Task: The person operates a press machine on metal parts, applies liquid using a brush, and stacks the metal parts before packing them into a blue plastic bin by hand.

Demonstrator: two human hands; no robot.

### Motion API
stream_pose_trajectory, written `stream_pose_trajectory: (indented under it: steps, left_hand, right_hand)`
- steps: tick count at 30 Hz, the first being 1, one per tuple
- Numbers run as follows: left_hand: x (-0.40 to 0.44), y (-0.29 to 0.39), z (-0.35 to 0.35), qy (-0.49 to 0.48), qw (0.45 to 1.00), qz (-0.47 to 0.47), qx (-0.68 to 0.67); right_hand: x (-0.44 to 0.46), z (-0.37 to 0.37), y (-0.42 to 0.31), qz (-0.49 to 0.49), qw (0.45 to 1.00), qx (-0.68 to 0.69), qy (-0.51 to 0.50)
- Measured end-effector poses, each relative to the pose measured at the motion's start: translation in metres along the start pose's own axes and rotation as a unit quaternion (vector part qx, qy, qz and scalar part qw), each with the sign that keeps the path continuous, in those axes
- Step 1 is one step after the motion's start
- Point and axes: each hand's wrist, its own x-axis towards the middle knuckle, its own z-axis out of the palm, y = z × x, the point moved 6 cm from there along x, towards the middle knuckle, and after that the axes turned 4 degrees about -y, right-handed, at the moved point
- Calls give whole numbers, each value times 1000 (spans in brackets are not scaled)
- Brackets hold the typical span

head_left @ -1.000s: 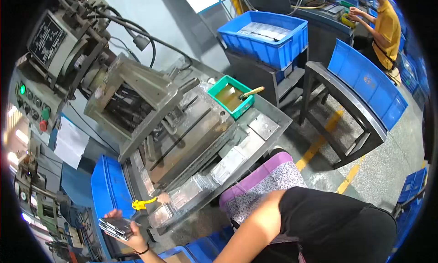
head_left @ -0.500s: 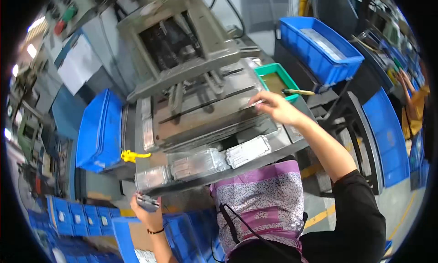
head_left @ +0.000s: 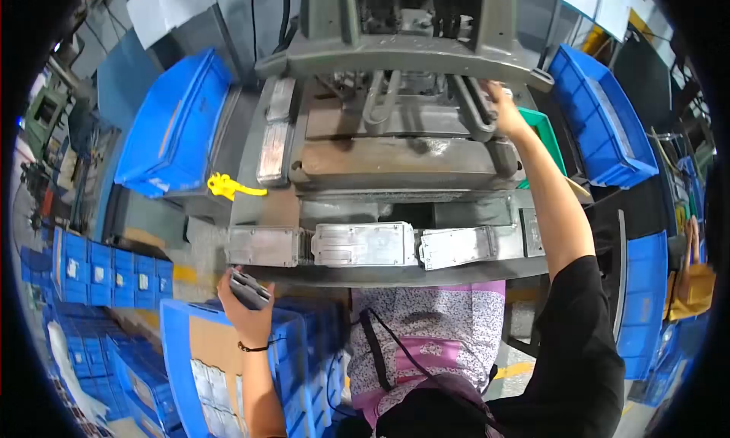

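Note:
My left hand (head_left: 247, 309) is closed around a small stack of flat grey metal parts (head_left: 249, 289), just off the left front corner of the machine table. My right hand (head_left: 505, 112) reaches in at the right side of the press (head_left: 411, 54), beside a slotted clamp arm (head_left: 473, 107); its fingertips are partly hidden, so their grip is unclear. Along the table's front ledge lie rectangular metal castings: one on the left (head_left: 265, 245), a middle group (head_left: 363, 244) and one on the right (head_left: 458, 246). More castings (head_left: 274, 153) rest on the table's left side.
A yellow tool (head_left: 232, 187) lies at the table's left edge. Blue crates stand left (head_left: 171, 126) and right (head_left: 604, 119). A green tray (head_left: 549, 143) sits behind my right forearm. Below my left hand, a blue bin (head_left: 176, 347) holds cardboard and castings. Another person's arm (head_left: 693, 244) shows far right.
The view has turned and levelled toward the press. My right hand has moved from the table's right front, deeper in beside the clamp arm. My left hand still holds the metal parts.

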Motion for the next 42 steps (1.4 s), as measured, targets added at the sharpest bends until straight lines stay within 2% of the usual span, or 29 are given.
stream_pose_trajectory:
  steps: [1,3,4,5,7,9,11,12,14,15,16,17,18,20,21,23,24,25,27,28,29,31,36,38,40,42]
  left_hand:
    - [0,0,3,-11,1000,-18,8]
    - [2,-6,7,6,999,-25,-46]
    - [1,-7,7,3,999,-23,-47]
    - [1,-7,7,0,999,-21,-46]
    - [1,-8,7,6,999,-14,-42]
    - [2,-9,7,-5,998,-31,-62]
    - [3,-7,6,-5,997,-38,-70]
    - [3,-7,6,-5,996,-43,-82]
    - [2,-12,7,-6,995,-46,-82]
    - [0,-14,8,-7,995,-50,-84]
    - [0,-15,9,-6,995,-50,-84]
    - [0,-16,9,-1,995,-52,-89]
    - [-1,-18,9,5,994,-53,-94]
    - [0,-16,8,6,992,-65,-105]
    - [0,-17,8,9,990,-76,-116]
    - [1,-20,8,6,991,-70,-111]
    - [0,-19,8,-4,992,-64,-105]
    - [-1,-18,8,-5,992,-64,-104]
    - [0,-17,8,-5,990,-76,-117]
    - [1,-18,9,-4,990,-72,-119]
    - [0,-20,9,1,991,-62,-116]
    - [-2,-21,9,7,992,-54,-112]
    - [-5,-27,7,14,987,-59,-150]
    - [-4,-29,7,19,985,-59,-162]
    - [-3,-25,5,21,985,-52,-163]
    - [-2,-24,6,18,984,-59,-165]
  right_hand:
    - [7,5,14,29,989,144,-1]
    - [8,2,-22,57,997,36,-27]
    - [16,10,-1,97,984,148,-34]
    - [18,10,-12,-20,996,76,-53]
    - [23,15,8,101,969,204,-98]
    - [28,13,-3,14,991,80,-106]
    - [34,25,35,109,968,199,-111]
    - [37,29,42,109,967,199,-111]
    - [44,41,43,38,899,400,-173]
    - [47,38,56,38,900,399,-173]
    - [50,28,71,29,956,247,-155]
    - [51,18,85,18,987,89,-133]
    - [51,15,97,18,987,89,-133]
    - [50,-3,124,104,994,-7,-1]
    - [48,-8,108,102,995,-7,-1]
    - [36,-11,41,39,988,-125,-77]
    - [32,-9,25,19,996,-60,-68]
    - [35,-12,32,20,996,-60,-68]
    - [46,-8,47,50,975,-110,-186]
    - [48,-12,52,85,957,-184,-209]
    - [49,-14,43,28,954,-207,-216]
    - [52,-19,39,41,922,-321,-215]
    - [6,-58,34,47,918,-346,-190]
    - [-32,-73,5,23,977,-123,-171]
    - [-80,-82,-30,54,982,-78,-163]
    - [-124,-76,-73,9,979,-115,-170]
